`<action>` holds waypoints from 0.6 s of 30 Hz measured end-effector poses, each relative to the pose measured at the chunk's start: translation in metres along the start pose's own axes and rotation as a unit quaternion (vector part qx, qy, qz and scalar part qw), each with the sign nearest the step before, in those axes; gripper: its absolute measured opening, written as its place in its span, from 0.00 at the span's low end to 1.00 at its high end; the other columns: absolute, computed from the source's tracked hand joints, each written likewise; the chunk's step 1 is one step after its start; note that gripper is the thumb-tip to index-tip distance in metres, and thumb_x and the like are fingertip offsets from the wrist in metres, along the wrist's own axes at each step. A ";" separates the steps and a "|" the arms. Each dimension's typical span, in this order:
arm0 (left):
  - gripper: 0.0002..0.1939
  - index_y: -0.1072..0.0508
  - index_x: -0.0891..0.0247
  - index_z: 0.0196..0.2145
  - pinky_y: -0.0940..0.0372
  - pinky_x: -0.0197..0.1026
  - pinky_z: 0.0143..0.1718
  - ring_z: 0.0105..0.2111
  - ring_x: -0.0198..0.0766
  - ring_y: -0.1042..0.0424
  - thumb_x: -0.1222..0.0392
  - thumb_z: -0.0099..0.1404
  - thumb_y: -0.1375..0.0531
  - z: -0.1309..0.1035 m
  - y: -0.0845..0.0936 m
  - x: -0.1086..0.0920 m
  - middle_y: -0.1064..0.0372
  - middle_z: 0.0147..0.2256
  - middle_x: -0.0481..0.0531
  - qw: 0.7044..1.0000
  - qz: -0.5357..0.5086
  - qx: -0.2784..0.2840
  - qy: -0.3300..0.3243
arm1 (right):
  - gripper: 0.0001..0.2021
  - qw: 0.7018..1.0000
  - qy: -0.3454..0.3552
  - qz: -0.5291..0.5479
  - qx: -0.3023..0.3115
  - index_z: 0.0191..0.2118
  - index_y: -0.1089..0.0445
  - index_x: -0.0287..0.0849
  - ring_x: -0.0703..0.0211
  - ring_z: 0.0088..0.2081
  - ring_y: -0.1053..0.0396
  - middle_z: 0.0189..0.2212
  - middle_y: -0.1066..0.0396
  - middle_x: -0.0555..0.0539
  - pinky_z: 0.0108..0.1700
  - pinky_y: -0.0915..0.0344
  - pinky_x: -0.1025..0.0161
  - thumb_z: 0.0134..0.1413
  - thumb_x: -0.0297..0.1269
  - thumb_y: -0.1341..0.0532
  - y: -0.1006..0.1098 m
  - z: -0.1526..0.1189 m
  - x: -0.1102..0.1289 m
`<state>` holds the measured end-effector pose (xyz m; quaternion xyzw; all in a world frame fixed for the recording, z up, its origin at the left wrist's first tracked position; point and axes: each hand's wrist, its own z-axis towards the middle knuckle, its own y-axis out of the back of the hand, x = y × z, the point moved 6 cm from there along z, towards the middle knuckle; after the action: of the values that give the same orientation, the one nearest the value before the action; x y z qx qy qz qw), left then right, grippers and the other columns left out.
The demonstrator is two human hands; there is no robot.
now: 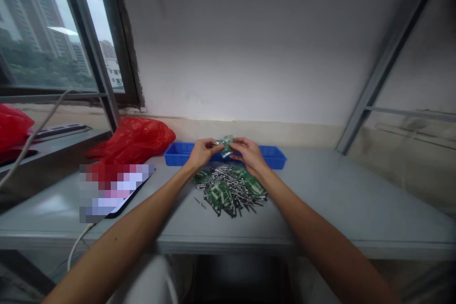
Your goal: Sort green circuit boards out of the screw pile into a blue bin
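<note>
Between my two hands is a small clear and green plastic packet (227,146), raised over the blue tray (274,157). My left hand (204,152) pinches its left side, while my right hand (248,153) grips the right side with fingers closed. What the packet contains is too small to make out. Below my hands, on the grey table, lies a pile of metal screw-like pieces (233,187) mixed with green-printed packets (218,193). One loose piece (200,203) rests left of the pile.
A red plastic bag (142,137) lies left of the tray. A device with a blurred screen (123,194) and a white cable (76,244) are at the left on the grey table (320,190). Metal posts (374,71) stand at both sides, and a wall is behind.
</note>
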<state>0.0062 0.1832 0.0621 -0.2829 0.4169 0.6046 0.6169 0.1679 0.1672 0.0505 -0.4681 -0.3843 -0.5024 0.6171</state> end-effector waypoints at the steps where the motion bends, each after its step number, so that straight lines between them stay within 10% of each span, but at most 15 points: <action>1: 0.12 0.26 0.65 0.25 0.41 0.38 0.29 0.25 0.33 0.35 0.54 0.51 0.32 0.000 0.000 0.001 0.30 0.24 0.49 1.000 0.000 0.000 0.006 | 0.11 1.000 -0.001 -0.007 0.000 0.34 0.29 0.42 0.55 0.38 0.28 0.35 0.26 0.45 0.34 0.28 0.60 0.42 0.39 0.32 0.001 0.000 -0.001; 18: 0.09 0.27 0.65 0.27 0.37 0.40 0.33 0.25 0.32 0.34 0.60 0.50 0.31 -0.002 -0.006 0.005 0.30 0.25 0.48 0.994 -0.099 -0.016 0.044 | 0.13 0.999 0.041 0.015 -0.003 0.31 0.30 0.42 0.59 0.33 0.29 0.30 0.27 0.48 0.36 0.30 0.61 0.39 0.42 0.32 0.003 0.008 -0.012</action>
<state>0.0118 0.1831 0.0555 -0.3593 0.4034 0.5341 0.6503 0.1690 0.1782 0.0409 -0.4543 -0.3500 -0.5132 0.6386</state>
